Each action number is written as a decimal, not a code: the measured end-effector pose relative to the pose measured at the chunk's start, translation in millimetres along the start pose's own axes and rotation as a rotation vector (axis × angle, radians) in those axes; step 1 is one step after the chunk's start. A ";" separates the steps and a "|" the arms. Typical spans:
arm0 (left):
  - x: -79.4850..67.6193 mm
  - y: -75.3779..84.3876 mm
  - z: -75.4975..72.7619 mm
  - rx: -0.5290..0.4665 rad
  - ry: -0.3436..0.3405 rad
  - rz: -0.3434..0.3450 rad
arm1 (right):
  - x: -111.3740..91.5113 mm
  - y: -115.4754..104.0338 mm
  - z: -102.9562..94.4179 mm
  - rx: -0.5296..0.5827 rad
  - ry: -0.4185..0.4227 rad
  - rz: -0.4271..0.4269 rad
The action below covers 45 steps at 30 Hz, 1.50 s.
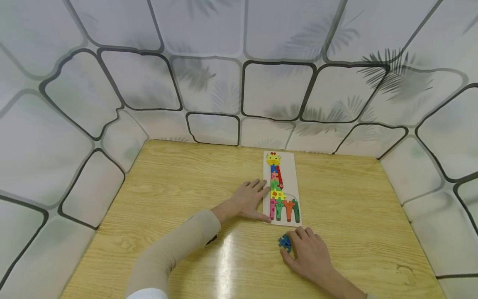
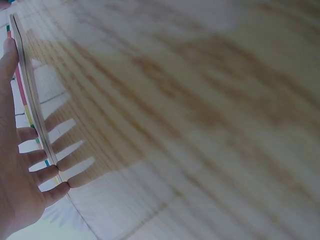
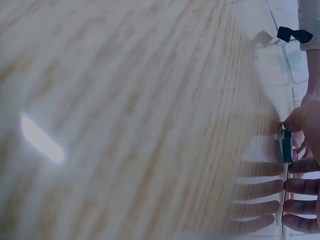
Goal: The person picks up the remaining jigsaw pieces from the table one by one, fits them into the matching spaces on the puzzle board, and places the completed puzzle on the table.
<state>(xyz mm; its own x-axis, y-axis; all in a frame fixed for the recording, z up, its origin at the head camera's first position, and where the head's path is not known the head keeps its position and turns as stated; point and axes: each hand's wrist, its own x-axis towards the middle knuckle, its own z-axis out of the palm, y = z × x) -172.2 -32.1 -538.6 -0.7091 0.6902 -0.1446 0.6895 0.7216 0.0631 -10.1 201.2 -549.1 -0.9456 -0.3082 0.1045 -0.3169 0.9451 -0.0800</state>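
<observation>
A giraffe puzzle board (image 1: 289, 174) lies on the table with its yellow head at the far end and several coloured pieces set in the neck, body and legs. My left hand (image 1: 249, 200) rests at the board's left edge, fingers spread and thumb at the near left corner. In the left wrist view, the fingertips of the left hand (image 2: 30, 175) line the board's edge (image 2: 31, 95). Just in front of the board sits a blue puzzle piece (image 1: 284, 242). My right hand (image 1: 309, 253) holds it between thumb and index finger; the other fingers reach forward.
The wooden table (image 1: 179, 178) extends on both sides of the board. A white wall covering with dark outlines and leaf prints (image 1: 209, 87) encloses the table at the back and sides. Light glares off the tabletop near the front.
</observation>
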 end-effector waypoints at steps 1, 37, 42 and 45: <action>0.0 0.2 -0.2 -0.001 -0.002 -0.001 | 0.0 0.0 0.2 -0.003 0.000 0.002; 0.6 0.9 0.3 -0.002 -0.023 -0.010 | 6.5 6.9 6.3 0.029 0.074 0.007; 0.8 0.9 0.5 0.001 -0.024 -0.009 | 9.5 13.2 9.1 0.031 0.115 -0.037; 0.9 1.5 0.3 -0.001 -0.022 -0.007 | 11.8 17.4 9.2 0.036 0.133 -0.070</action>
<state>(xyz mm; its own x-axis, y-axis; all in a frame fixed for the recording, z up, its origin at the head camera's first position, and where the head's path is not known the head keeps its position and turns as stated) -171.7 -30.5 -538.9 -0.7108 0.6834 -0.1668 0.6841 0.7267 0.0625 -27.4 212.9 -558.4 -0.9035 -0.3543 0.2410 -0.3868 0.9164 -0.1031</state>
